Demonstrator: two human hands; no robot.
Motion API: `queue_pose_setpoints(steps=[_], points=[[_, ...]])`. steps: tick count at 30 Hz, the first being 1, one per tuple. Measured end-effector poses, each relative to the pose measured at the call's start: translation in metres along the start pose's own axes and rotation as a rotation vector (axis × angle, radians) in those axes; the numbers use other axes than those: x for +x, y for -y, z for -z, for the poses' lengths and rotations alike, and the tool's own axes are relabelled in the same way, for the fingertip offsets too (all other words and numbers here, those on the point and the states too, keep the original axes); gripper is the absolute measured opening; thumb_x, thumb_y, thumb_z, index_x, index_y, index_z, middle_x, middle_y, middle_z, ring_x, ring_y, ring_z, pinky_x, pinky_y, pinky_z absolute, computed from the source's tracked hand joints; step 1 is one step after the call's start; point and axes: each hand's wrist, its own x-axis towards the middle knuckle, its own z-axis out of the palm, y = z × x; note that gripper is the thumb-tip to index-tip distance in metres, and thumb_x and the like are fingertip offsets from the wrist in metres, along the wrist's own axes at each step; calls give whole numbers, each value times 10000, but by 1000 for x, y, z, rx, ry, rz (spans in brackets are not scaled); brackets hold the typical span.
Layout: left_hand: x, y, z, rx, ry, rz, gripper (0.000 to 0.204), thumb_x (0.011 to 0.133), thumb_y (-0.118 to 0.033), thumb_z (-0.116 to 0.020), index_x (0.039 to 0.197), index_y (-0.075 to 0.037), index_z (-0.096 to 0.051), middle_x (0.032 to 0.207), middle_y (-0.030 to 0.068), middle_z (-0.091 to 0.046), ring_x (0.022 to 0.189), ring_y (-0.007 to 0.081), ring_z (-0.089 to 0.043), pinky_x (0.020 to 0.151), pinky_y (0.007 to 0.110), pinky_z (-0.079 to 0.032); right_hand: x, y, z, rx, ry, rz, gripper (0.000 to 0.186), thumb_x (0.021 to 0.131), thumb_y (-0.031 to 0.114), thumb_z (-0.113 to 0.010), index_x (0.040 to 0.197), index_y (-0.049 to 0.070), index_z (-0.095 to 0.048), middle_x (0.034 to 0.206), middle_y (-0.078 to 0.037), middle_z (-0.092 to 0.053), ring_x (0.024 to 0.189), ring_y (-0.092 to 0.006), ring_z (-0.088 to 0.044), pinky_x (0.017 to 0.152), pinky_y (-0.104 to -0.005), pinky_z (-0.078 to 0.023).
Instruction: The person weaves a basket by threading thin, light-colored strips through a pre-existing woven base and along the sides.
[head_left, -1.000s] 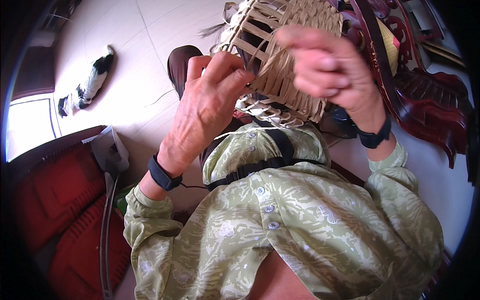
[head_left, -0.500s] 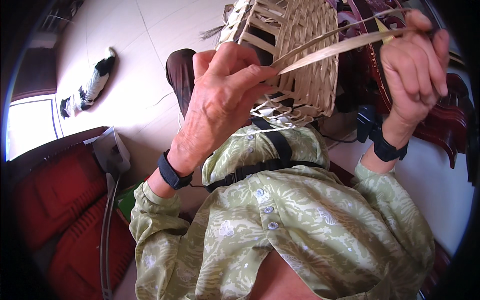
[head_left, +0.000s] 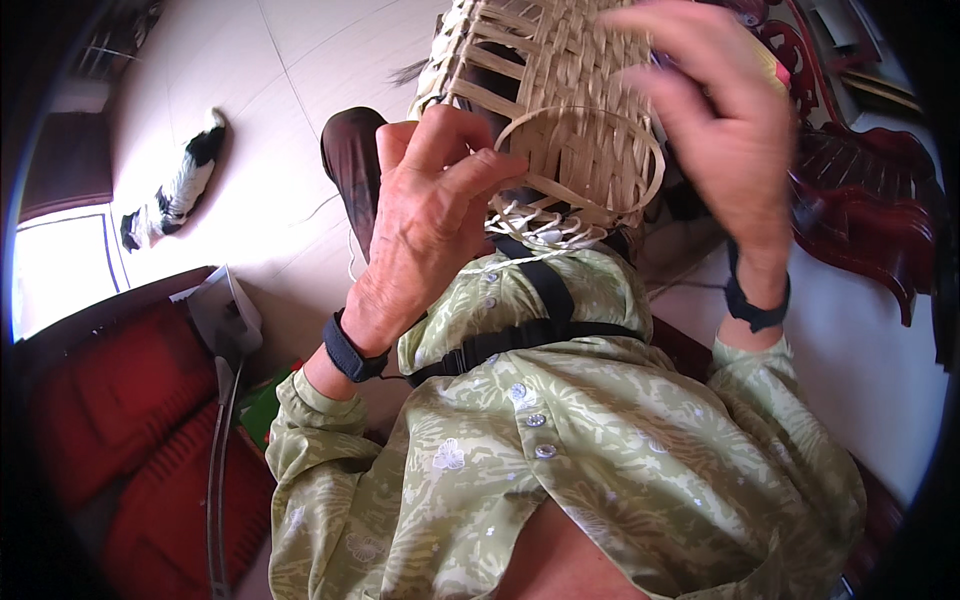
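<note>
My left hand (head_left: 425,200) pinches a flat, pale fibre strip (head_left: 652,185) between thumb and fingers. The strip curves out to the right in a wide loop and bends back toward the pinch. It lies in front of a woven straw-coloured basket (head_left: 575,65), whose left side has open gaps between the strands. To the right of the loop, my right hand (head_left: 725,130) is raised with thumb and fingers spread, blurred by motion; no strip shows in it. Thin twisted pale cords (head_left: 545,235) hang at the basket's near edge, by my waist.
Carved dark-red wooden furniture (head_left: 860,215) stands at the right. On the left are red slatted seats (head_left: 110,370) and a long metal strip (head_left: 217,480). A black-and-white animal (head_left: 180,190) lies on the tiled floor (head_left: 270,120) at the upper left.
The strip was pulled taut between both hands; now it springs into a loop held by my left hand alone. My right hand has let go and moved left, over the basket's right side.
</note>
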Motion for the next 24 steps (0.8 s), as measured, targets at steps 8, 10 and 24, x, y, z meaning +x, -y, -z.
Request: queue_pose_setpoints(steps=[8,10,24], points=[[-5,11,4,81,10,-70,281,726,-9,-709,956,-169,-730,967,-36,-616,872,222,-530,823,351,-401,-8,3,-48,-69,337,49,149,831,182,-758,921,70,-716,862,-42,-655,799,-229,-611,747,-328,-502],[-11,15,3,99,-31,-70,292,726,3,-694,957,-171,-730,946,-43,-622,866,214,-536,819,349,-400,-5,-2,-37,360,185,-228,72,910,140,-722,912,69,-711,791,2,-629,709,-133,-583,666,-277,-483],[-4,15,5,56,35,-85,349,682,3,-716,996,-151,-715,987,-28,-639,925,194,-594,885,375,-385,-32,-50,61,-369,-307,-571,273,988,146,-617,1236,50,-677,1069,-80,-715,957,-178,-682,904,-277,-504]])
